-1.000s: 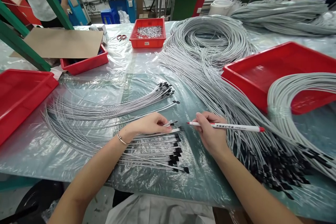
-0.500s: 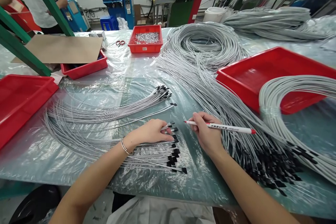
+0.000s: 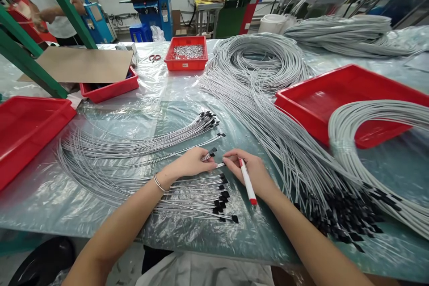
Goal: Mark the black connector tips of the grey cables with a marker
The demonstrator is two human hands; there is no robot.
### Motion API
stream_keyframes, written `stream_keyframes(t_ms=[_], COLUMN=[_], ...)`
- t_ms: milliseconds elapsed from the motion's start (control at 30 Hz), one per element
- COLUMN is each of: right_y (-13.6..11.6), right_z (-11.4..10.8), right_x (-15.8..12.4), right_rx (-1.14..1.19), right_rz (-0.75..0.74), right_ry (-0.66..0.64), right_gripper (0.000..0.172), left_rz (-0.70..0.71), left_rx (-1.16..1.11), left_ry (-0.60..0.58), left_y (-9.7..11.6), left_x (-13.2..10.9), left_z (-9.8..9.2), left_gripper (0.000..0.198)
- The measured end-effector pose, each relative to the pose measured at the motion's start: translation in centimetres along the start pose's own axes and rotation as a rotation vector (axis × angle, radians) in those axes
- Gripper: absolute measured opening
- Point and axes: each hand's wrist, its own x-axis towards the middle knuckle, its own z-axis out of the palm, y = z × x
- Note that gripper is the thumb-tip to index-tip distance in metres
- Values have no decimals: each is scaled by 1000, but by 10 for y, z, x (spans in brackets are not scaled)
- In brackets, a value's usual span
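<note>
My left hand (image 3: pixel 192 163) rests on a fanned row of thin grey wires with black tips (image 3: pixel 201 192), its fingers pinched on one wire end (image 3: pixel 209 153). My right hand (image 3: pixel 250 172) sits just to the right, closed around a white pen with red ends (image 3: pixel 247 182), the pen now pointing back toward me. Its fingertips touch the same wire tips beside my left hand. A second bundle of black-tipped wires (image 3: pixel 174 136) lies a little farther away.
Big coils of grey cable (image 3: pixel 264 60) spread to the right, their black ends (image 3: pixel 348 221) near the table's edge. Red trays stand at left (image 3: pixel 23 129), right (image 3: pixel 342 98) and back (image 3: pixel 186 51). Cardboard (image 3: pixel 80 62) covers another tray. A person stands at the far left.
My right hand moved left to meet my left hand and swung the pen from pointing sideways to pointing back toward me. My left hand lifted a wire end slightly.
</note>
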Motion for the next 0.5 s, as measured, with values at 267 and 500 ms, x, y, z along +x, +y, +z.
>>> stream_keyframes(t_ms=[267, 500], right_y=[-8, -5], right_z=[-4, -11], right_x=[-3, -6], right_rx=[18, 84], right_rz=[-200, -79], right_ry=[28, -3], right_gripper=[12, 23], left_rz=[12, 40], left_rx=[-31, -61], left_ry=[-57, -75], left_y=[-5, -9], left_x=[3, 4], left_z=[-5, -3], left_gripper=[54, 47])
